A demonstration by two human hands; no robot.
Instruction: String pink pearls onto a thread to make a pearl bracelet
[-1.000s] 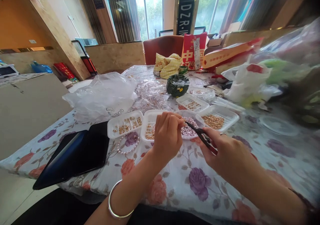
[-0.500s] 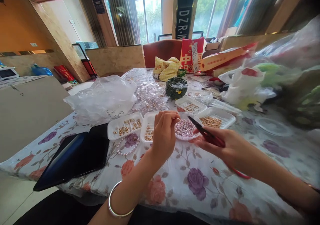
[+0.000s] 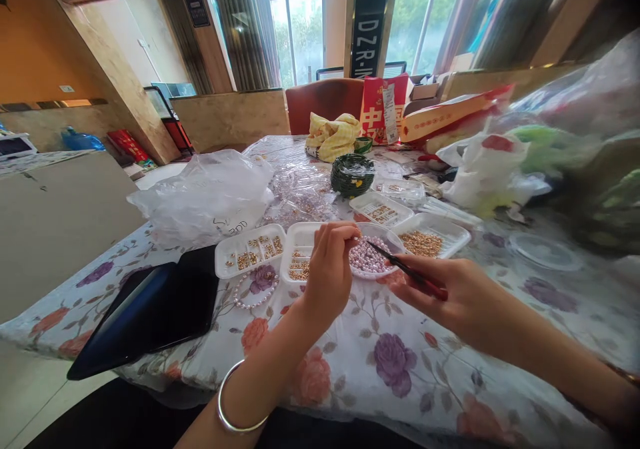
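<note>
My right hand (image 3: 453, 292) grips a pair of red-handled pliers (image 3: 417, 276). Their thin dark jaws point up and left, over the bowl of pinkish-purple pearl beads (image 3: 369, 259). My left hand (image 3: 330, 259) is held up at the bowl's left edge with thumb and fingers pinched together; what lies between the fingertips is too small to make out. A gap separates the pliers' tip from the left fingertips. Partly behind my left hand stands a white divided tray (image 3: 295, 232) with gold beads. A string of pearl beads (image 3: 257, 306) lies in a loop on the flowered tablecloth (image 3: 360, 382).
Left of my hands are another divided tray (image 3: 223, 262), a black tablet-like slab (image 3: 170, 309) and a plastic bag (image 3: 200, 192). Rightward sits a container of gold pieces (image 3: 453, 239). Behind stand a small tray (image 3: 357, 204) and a dark green woven basket (image 3: 352, 181). Bags crowd the right.
The pliers have turned in my right hand, and their tip has shifted slightly left and down over the beads. My left hand stays nearly still, pinched.
</note>
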